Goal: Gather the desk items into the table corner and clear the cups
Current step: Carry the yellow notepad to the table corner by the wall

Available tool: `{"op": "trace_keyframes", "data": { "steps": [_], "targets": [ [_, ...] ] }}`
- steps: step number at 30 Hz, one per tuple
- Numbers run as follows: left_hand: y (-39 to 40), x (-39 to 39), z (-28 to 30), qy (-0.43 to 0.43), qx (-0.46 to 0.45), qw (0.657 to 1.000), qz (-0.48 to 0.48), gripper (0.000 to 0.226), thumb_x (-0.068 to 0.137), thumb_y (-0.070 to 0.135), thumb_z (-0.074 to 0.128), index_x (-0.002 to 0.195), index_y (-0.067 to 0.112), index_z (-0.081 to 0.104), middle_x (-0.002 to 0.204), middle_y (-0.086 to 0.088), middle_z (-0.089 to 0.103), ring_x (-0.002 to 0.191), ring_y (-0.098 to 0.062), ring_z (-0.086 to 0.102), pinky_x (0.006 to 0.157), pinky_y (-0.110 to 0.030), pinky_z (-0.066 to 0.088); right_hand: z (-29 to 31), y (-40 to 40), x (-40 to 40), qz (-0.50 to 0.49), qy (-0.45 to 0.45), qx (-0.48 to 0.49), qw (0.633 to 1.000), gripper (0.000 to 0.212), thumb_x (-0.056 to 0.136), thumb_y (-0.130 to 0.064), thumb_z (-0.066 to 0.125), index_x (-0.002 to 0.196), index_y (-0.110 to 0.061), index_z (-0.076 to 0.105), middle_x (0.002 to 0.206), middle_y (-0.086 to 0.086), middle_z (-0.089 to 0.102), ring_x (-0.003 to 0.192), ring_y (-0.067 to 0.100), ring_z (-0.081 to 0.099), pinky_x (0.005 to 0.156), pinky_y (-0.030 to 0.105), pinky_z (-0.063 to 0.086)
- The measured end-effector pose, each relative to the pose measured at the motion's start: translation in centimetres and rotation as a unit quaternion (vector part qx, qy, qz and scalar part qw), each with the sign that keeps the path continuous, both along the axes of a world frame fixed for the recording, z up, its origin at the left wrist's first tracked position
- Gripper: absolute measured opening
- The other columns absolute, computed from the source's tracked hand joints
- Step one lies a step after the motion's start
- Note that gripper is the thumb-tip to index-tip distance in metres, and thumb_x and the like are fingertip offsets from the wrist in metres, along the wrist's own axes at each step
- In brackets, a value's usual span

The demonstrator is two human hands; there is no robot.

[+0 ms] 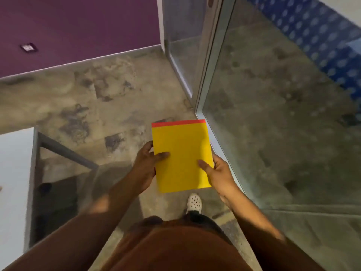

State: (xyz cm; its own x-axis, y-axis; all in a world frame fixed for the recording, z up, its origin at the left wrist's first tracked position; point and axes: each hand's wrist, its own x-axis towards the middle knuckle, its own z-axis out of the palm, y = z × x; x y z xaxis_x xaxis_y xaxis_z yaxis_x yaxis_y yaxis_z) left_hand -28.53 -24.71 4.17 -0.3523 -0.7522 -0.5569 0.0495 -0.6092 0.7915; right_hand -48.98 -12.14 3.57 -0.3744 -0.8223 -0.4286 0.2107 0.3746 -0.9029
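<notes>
A person standing on a mottled concrete floor (101,94) carries a yellow notepad (181,155) with a red top band, held flat out in front of the body above the floor. The left hand (145,165) grips the pad's left edge, thumb laid across the cover; the right hand (218,173) pinches the right edge, thumb on top and fingers hidden beneath. A white surface (13,173) on a grey metal frame shows only at the left margin, well apart from the pad, while a glass partition (273,114) rises to the right. No cups are in view. The step in hand appears to be ferrying one desk item toward its gathering spot; the next move likely calls for turning left to that surface and laying the pad in its corner.
</notes>
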Motion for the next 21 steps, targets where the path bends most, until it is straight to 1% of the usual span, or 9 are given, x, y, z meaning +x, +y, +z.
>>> {"op": "trace_keyframes", "data": {
  "steps": [3, 5, 7, 9, 11, 13, 15, 18, 21],
  "targets": [
    [-3.9, -1.2, 1.0, -0.013, -0.02, 1.0, 0.009, 0.044, 0.096, 0.011, 0.073, 0.135, 0.026, 0.061, 0.129, -0.002, 0.075, 0.112, -0.032, 0.074, 0.089, -0.055, 0.061, 0.3, -6.1, -3.0, 0.062, 0.02, -0.006, 0.998, 0.027, 0.101, -0.022, 0.066, 0.127, -0.016, 0.068, 0.116, -0.006, 0.078, 0.104, 0.014, 0.075, 0.085, 0.034, 0.06],
    [-6.2, -1.5, 1.6, -0.014, -0.022, 0.999, 0.032, 0.045, 0.097, 0.012, 0.071, 0.138, 0.026, 0.059, 0.13, -0.002, 0.075, 0.111, -0.03, 0.075, 0.088, -0.053, 0.061, 0.8, -10.6, -4.1, 0.098, 0.037, -0.005, 0.995, 0.021, 0.102, -0.021, 0.065, 0.122, -0.019, 0.069, 0.113, -0.006, 0.079, 0.101, 0.016, 0.076, 0.082, 0.037, 0.06],
    [-9.0, -1.3, 1.9, -0.015, -0.019, 0.997, 0.076, 0.044, 0.096, 0.011, 0.072, 0.136, 0.025, 0.06, 0.129, -0.005, 0.075, 0.109, -0.03, 0.075, 0.084, -0.051, 0.062, 1.2, -15.2, -4.7, 0.124, 0.029, -0.008, 0.992, 0.022, 0.101, -0.019, 0.066, 0.123, -0.021, 0.069, 0.115, -0.003, 0.079, 0.103, 0.02, 0.076, 0.083, 0.037, 0.063],
    [-14.0, 0.3, 1.1, -0.013, -0.011, 0.99, 0.137, 0.045, 0.095, 0.01, 0.073, 0.135, 0.025, 0.06, 0.128, -0.004, 0.075, 0.109, -0.028, 0.075, 0.085, -0.052, 0.062, 0.6, -22.2, -3.7, 0.183, 0.021, -0.004, 0.983, 0.028, 0.101, -0.019, 0.066, 0.13, -0.018, 0.066, 0.12, 0.001, 0.077, 0.104, 0.021, 0.076, 0.082, 0.034, 0.063],
    [-15.6, 0.7, 1.2, -0.012, -0.021, 0.99, 0.139, 0.047, 0.094, 0.009, 0.073, 0.136, 0.022, 0.058, 0.125, -0.005, 0.076, 0.108, -0.029, 0.075, 0.087, -0.052, 0.062, 0.6, -24.4, -3.1, 0.197, 0.038, -0.002, 0.98, 0.031, 0.101, -0.022, 0.067, 0.131, -0.019, 0.064, 0.122, 0.003, 0.076, 0.103, 0.02, 0.075, 0.08, 0.031, 0.063],
    [-17.5, 1.5, 0.8, -0.013, -0.026, 0.987, 0.159, 0.039, 0.095, 0.007, 0.072, 0.128, 0.023, 0.058, 0.119, -0.001, 0.077, 0.101, -0.026, 0.075, 0.081, -0.047, 0.061, 0.6, -26.8, -2.1, 0.2, 0.037, 0.0, 0.979, 0.028, 0.101, -0.019, 0.065, 0.129, -0.02, 0.063, 0.119, 0.0, 0.075, 0.095, 0.012, 0.076, 0.073, 0.025, 0.061],
    [-21.8, 3.5, -0.2, -0.011, -0.022, 0.983, 0.182, 0.034, 0.097, 0.008, 0.07, 0.124, 0.024, 0.058, 0.109, 0.005, 0.079, 0.094, -0.02, 0.076, 0.076, -0.041, 0.061, 0.1, -32.0, -0.2, 0.22, 0.04, 0.005, 0.975, 0.026, 0.101, -0.016, 0.065, 0.126, -0.021, 0.064, 0.113, -0.005, 0.075, 0.088, 0.004, 0.075, 0.068, 0.02, 0.059],
    [-28.3, 6.8, 0.0, -0.006, -0.02, 0.977, 0.21, 0.036, 0.098, 0.008, 0.069, 0.128, 0.023, 0.058, 0.108, 0.007, 0.081, 0.095, -0.02, 0.077, 0.078, -0.042, 0.062, 1.1, -40.3, 3.0, 0.257, 0.069, 0.005, 0.964, 0.016, 0.1, -0.021, 0.068, 0.114, -0.028, 0.067, 0.114, 0.0, 0.076, 0.088, 0.005, 0.075, 0.068, 0.021, 0.059],
    [-33.9, 10.1, 1.0, -0.003, -0.02, 0.969, 0.244, 0.033, 0.098, 0.007, 0.069, 0.123, 0.027, 0.06, 0.108, 0.005, 0.081, 0.093, -0.019, 0.077, 0.072, -0.039, 0.062, 2.1, -47.5, 6.4, 0.287, 0.077, 0.01, 0.955, 0.015, 0.1, -0.022, 0.068, 0.112, -0.03, 0.067, 0.11, -0.006, 0.077, 0.088, 0.004, 0.076, 0.067, 0.021, 0.059]
  ]
}}
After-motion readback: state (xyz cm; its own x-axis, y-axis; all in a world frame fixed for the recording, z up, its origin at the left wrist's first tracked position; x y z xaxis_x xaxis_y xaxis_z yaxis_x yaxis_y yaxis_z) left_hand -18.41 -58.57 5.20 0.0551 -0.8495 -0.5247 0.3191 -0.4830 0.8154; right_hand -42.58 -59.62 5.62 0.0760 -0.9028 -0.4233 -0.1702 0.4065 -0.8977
